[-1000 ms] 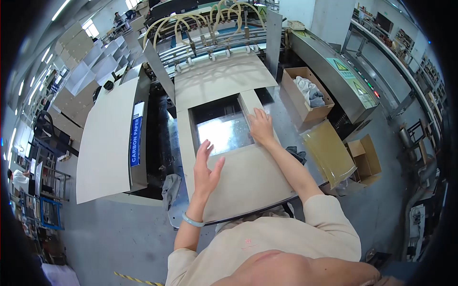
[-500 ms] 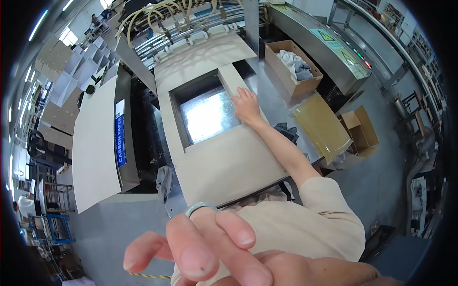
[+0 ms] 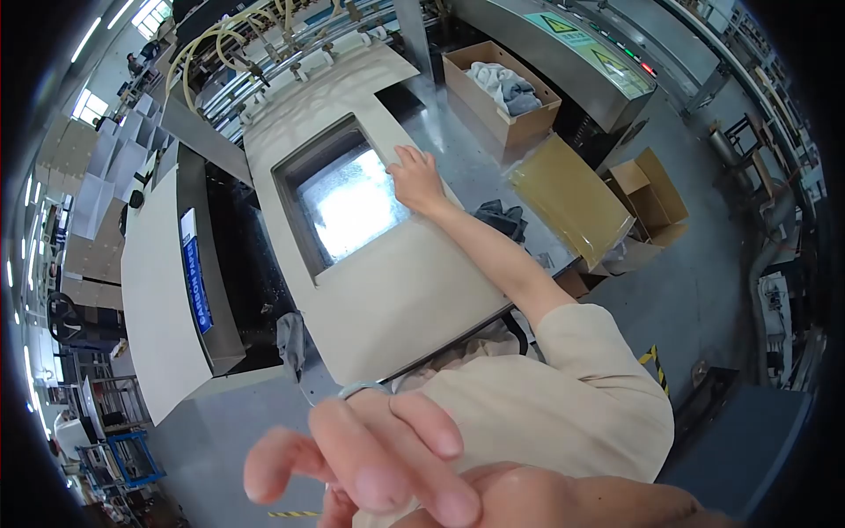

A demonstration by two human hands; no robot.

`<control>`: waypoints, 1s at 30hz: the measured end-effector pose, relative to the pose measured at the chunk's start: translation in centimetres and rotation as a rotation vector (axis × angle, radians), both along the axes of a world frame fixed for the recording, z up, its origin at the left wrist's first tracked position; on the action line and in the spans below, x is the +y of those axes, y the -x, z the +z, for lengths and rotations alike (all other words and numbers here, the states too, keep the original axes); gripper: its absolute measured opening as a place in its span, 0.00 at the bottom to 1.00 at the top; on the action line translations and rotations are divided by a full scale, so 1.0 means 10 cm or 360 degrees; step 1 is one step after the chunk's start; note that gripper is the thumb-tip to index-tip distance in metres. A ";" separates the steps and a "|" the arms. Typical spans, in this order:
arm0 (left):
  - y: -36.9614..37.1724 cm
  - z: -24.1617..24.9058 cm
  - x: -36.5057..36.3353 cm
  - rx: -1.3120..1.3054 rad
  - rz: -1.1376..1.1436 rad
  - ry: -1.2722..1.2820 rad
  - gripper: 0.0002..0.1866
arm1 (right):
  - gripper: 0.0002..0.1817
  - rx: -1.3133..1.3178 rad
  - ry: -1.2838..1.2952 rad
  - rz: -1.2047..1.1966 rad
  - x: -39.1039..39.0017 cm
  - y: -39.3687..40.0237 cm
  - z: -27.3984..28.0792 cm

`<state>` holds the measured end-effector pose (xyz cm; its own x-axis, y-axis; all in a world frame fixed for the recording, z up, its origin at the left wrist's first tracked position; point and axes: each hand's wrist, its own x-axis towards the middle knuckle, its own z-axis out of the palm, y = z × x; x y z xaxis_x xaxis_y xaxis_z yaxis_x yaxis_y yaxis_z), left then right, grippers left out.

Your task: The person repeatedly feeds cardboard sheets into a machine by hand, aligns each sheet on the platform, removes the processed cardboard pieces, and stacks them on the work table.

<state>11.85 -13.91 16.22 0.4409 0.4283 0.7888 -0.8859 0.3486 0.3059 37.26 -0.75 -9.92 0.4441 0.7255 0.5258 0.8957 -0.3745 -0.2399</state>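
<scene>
My right hand [image 3: 416, 180] is on the right border strip of a large beige board [image 3: 396, 304]. Its fingers are bent over that strip, with the thumb side at the inner edge of a rectangular window. Through the window shows a shiny, glaring surface [image 3: 352, 207]. Close to the lens, my left hand [image 3: 378, 449] is raised with fingers loosely curled and apart, and nothing visible in them. A pale bracelet [image 3: 363, 387] circles its wrist. The far end of the board lies under a row of white suction cups [image 3: 299, 72] on metal bars with yellowish hoses.
A carton [image 3: 502, 114] with grey and white cloths stands right of the board. Nearer are a dark cloth [image 3: 502, 218], a yellowish wrapped stack [image 3: 572, 198] and an open box [image 3: 651, 194]. At left are a curved pale panel [image 3: 158, 290], a blue "CARBON PAPER" label [image 3: 198, 282] and a grey rag [image 3: 290, 343].
The camera view has turned, so the board and machine sit farther left and tilt more. My right hand stays on the strip. My left hand's fingers have shifted only slightly.
</scene>
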 end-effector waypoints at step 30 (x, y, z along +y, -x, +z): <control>-1.59 -1.34 0.62 0.1736 0.1113 -0.1480 0.10 | 0.19 0.1112 -0.0223 -0.0097 -2.14 -0.57 0.34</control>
<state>27.74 -7.67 2.78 0.8759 0.3504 0.3316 -0.0086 -0.6760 0.7369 42.94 -22.12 -6.54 0.7488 0.6350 0.1896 0.4932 -0.3428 -0.7995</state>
